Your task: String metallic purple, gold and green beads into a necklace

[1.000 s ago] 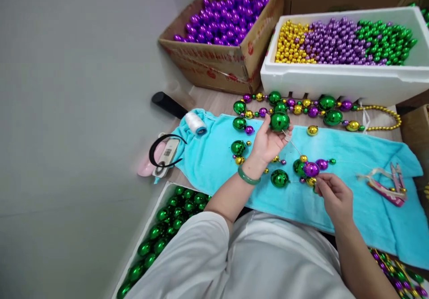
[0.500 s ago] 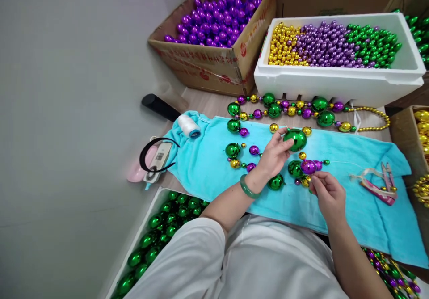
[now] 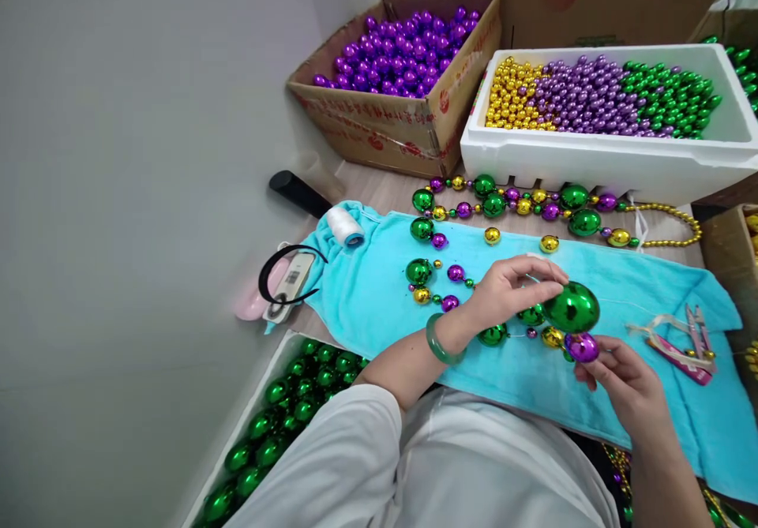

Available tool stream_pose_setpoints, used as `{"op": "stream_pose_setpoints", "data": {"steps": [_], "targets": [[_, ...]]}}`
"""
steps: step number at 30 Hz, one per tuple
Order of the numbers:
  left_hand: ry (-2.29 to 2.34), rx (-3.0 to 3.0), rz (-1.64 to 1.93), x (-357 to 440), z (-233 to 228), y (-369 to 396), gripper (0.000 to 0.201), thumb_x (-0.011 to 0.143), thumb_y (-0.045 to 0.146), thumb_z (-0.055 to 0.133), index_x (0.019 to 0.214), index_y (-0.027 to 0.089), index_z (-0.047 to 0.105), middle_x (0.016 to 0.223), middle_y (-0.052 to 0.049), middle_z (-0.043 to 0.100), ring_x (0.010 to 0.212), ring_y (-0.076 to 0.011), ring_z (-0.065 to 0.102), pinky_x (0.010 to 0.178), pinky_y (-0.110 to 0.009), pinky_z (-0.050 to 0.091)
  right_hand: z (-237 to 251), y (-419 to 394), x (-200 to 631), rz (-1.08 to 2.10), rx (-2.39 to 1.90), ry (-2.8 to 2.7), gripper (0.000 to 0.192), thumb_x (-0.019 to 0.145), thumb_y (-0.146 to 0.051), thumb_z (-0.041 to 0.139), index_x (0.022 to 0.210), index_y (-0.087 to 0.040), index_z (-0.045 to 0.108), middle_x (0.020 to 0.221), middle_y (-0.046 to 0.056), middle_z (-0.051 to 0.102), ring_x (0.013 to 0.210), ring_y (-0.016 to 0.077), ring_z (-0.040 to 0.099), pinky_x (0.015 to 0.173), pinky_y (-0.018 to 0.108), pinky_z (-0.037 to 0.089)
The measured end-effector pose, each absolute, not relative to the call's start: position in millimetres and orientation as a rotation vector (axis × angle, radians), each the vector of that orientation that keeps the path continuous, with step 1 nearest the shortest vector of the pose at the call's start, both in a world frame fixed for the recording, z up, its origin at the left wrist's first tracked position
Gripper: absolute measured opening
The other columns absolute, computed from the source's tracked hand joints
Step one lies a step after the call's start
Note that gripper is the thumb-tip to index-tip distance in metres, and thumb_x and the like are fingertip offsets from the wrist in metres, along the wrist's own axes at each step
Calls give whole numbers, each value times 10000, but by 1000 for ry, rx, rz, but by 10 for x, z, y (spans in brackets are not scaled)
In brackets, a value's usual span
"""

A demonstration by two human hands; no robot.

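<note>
Your left hand (image 3: 506,291) pinches the big green ball (image 3: 572,307) over the blue towel (image 3: 367,291); your right hand (image 3: 628,378) grips the purple bead (image 3: 583,346) just below. Keep both pinches firm and the string taut so the beads seat snugly together.

1. cardboard box (image 3: 408,129) of purple balls at the back left.
2. white foam box (image 3: 598,166) beside it, holding gold, purple and green beads in separate patches.
3. finished bead necklace (image 3: 533,204) lying in front of the foam box.
4. spool of white thread (image 3: 345,225) on the turquoise towel (image 3: 367,291).
5. scissors (image 3: 697,324) at the towel's right end.
6. tray of green balls (image 3: 278,417) at lower left.
</note>
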State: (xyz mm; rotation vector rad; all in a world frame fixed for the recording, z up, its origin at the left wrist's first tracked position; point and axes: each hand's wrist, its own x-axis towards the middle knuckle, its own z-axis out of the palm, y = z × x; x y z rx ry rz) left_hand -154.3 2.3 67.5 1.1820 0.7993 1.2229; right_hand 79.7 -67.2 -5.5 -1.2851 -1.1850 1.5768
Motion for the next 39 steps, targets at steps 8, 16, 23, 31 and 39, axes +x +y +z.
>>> {"op": "stream_pose_setpoints", "data": {"steps": [8,16,23,31,39], "targets": [[869,1510,1159,-1363,703,20,194,840,308,647,763,140,706,820,-64,696,812,-133,617,796,-272,486,-122,-666,1003,1385,-1515,-1546,321,762,-442,689,953,-184,692,822,83,721,638,179,630,527,281,505],[1004,1558,1122,-1277,700,87,147,843,272,631,812,154,713,844,-43,701,774,-111,626,734,-235,493,286,-404,820,1006,-1431,-1471,259,811,-347,653,1024,-213,709,916,52,699,675,135,577,574,267,467],[916,1352,1254,-1173,883,177,204,826,359,659,827,157,686,765,-4,670,664,-71,601,634,-201,503,271,-224,582,1219,-1361,-1431,164,765,-322,682,857,-188,708,796,37,706,597,119,576,545,256,463],[862,1261,1359,-1140,831,214,306,828,474,638,886,176,671,812,-5,670,696,-75,602,657,-213,499,302,-216,669,1418,-1282,-1463,170,843,-350,610,842,-182,638,680,12,644,538,113,562,471,240,436],[706,1608,832,-1038,512,-32,710,660,453,794,1265,184,540,1256,-129,588,1148,-236,566,979,-353,446,543,-369,793,1417,-1050,-1184,141,825,-320,663,841,-181,643,578,-17,546,536,110,511,477,236,374]]}}
